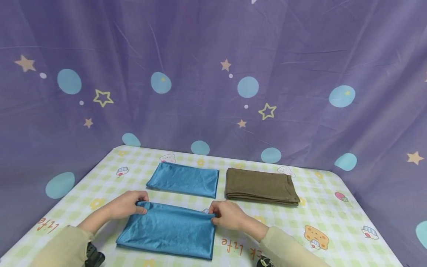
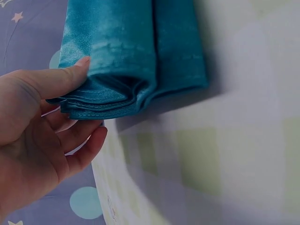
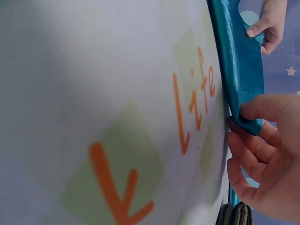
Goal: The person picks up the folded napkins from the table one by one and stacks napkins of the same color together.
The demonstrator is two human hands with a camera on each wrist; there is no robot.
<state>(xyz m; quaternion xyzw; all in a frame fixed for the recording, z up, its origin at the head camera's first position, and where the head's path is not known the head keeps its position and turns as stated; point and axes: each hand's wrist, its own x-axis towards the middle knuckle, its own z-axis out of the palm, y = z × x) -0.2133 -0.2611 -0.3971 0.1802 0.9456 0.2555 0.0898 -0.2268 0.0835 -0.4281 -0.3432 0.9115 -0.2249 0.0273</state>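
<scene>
A folded, shiny blue cloth [image 1: 170, 231] lies at the near side of the table, its far edge lifted a little. My left hand [image 1: 128, 204] pinches the far left corner, thumb on top and fingers underneath. At the far right corner my right hand [image 1: 228, 215] pinches the same cloth between thumb and fingers. In the left wrist view the blue cloth [image 2: 117, 56] shows several stacked layers with stitched hems at its end. The right wrist view shows the cloth's edge [image 3: 246, 89] curling up between the two hands.
Behind the held cloth lies a second folded blue cloth [image 1: 185, 180]. A folded brown cloth [image 1: 260, 185] lies to its right, beyond my right hand. The table has a green-and-white checked cover [image 1: 287, 230]. A purple curtain [image 1: 213, 48] with stars and dots hangs behind it.
</scene>
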